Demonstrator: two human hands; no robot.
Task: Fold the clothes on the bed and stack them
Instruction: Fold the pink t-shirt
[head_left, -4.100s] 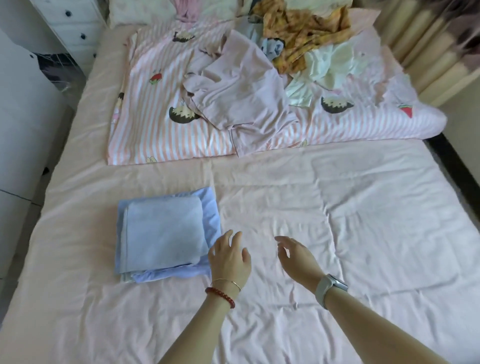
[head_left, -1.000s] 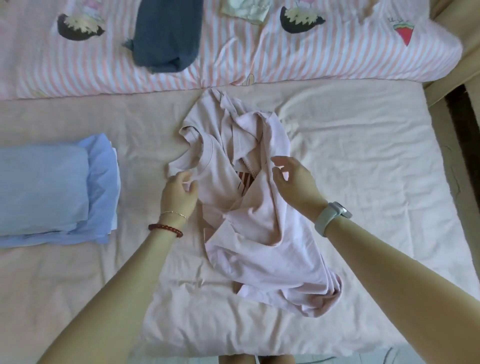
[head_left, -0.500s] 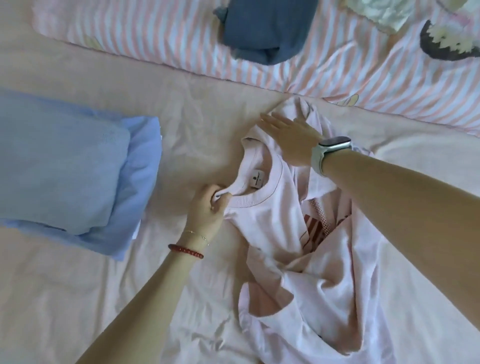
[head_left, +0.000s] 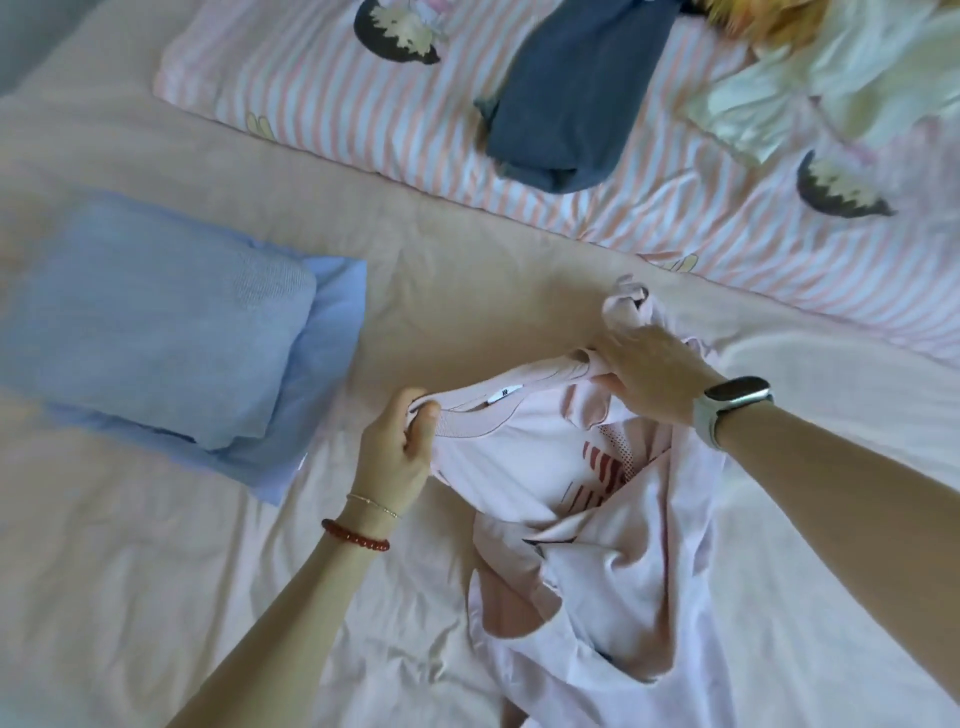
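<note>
Pale pink bedsheet under striped quilt; left hand and right hand grip pink shirt

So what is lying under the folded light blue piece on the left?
Under the light blue folded piece lies a larger blue folded garment, its edges showing at the right and front. Below that is the bed sheet. Whether anything else lies between them is covered.

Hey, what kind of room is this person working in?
Most likely a bedroom at home. The hands work on a bed under a pale pink sheet, a striped cartoon quilt lies across it, and loose clothes sit beside a folded blue stack.
</note>
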